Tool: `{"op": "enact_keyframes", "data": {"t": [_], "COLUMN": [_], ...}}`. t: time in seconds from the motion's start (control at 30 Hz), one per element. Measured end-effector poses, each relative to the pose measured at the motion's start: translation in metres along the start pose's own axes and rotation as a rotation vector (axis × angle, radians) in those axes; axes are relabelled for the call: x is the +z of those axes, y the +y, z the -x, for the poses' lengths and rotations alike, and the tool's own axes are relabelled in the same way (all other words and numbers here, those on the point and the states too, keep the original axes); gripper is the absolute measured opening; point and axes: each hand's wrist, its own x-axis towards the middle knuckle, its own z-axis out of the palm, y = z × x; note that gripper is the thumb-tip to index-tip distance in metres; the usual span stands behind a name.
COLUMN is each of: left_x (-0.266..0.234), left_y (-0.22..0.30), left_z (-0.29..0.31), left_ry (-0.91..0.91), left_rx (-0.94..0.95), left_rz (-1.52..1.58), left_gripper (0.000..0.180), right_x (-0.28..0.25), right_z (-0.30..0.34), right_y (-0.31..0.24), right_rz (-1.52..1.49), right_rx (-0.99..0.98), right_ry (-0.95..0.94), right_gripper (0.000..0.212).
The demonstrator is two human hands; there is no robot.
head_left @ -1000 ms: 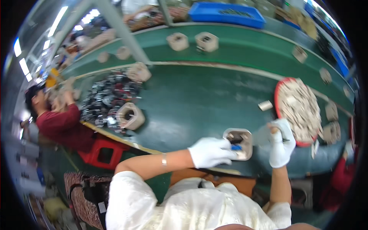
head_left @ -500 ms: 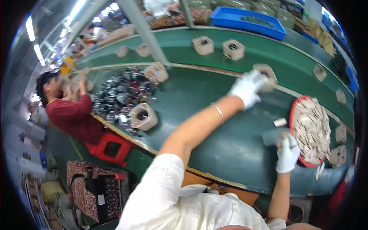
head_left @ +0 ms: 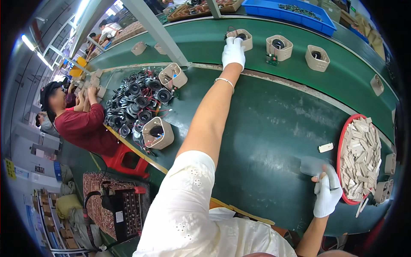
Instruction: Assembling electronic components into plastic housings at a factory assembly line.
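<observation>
My left hand (head_left: 234, 53), in a white glove, reaches far across to the belt. Its fingers close over the near wall of a beige box-shaped housing (head_left: 248, 43) with a round black speaker in it. My right hand (head_left: 328, 195), also gloved, is low on the right beside the red basin and pinches a thin translucent plastic piece (head_left: 311, 166), blurred at the fingertips. A small off-white plastic strip (head_left: 326, 147) lies on the green table above it. Further right on the belt stand a housing with a green circuit board beside it (head_left: 279, 48) and another housing (head_left: 317, 58).
A red basin (head_left: 342, 171) heaped with off-white strips stands at right. Black speakers (head_left: 137, 100) pile up at left, near two housings (head_left: 158, 132). A metal post (head_left: 158, 32) rises behind. A person in red (head_left: 83, 128) works at far left. A blue tray (head_left: 291, 15) sits beyond the belt.
My left hand has let go of one housing, now on the belt, and moved left to another. My right hand still holds the translucent piece. The view has shifted.
</observation>
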Motion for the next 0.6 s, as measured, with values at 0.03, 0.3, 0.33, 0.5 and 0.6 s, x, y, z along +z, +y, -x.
{"op": "enact_keyframes", "data": {"t": [0.03, 0.3, 0.33, 0.5, 0.6], "left_x": [0.000, -0.068, -0.091, -0.233, -0.266], "left_y": [-0.005, 0.038, 0.049, 0.117, 0.153], "left_z": [-0.002, 0.057, 0.076, 0.194, 0.246], "left_ry": [0.001, 0.005, -0.016, -0.609, -0.814], "left_rx": [-0.032, 0.083, 0.147, 0.237, 0.246], "left_rz": [0.021, 0.233, 0.240, -0.026, 0.141], "left_gripper": [0.023, 0.012, 0.012, 0.014, 0.017], "right_x": [0.002, -0.002, -0.002, 0.005, 0.010], "right_z": [0.000, 0.004, 0.007, 0.011, 0.013], "right_y": [0.000, -0.003, -0.003, 0.002, 0.003], "right_rz": [-0.008, 0.036, 0.031, -0.074, -0.046], "right_rx": [-0.002, -0.098, -0.098, -0.199, -0.134], "right_ry": [-0.011, -0.057, -0.062, -0.122, -0.089], "right_gripper": [0.029, 0.036, 0.036, 0.037, 0.039]}}
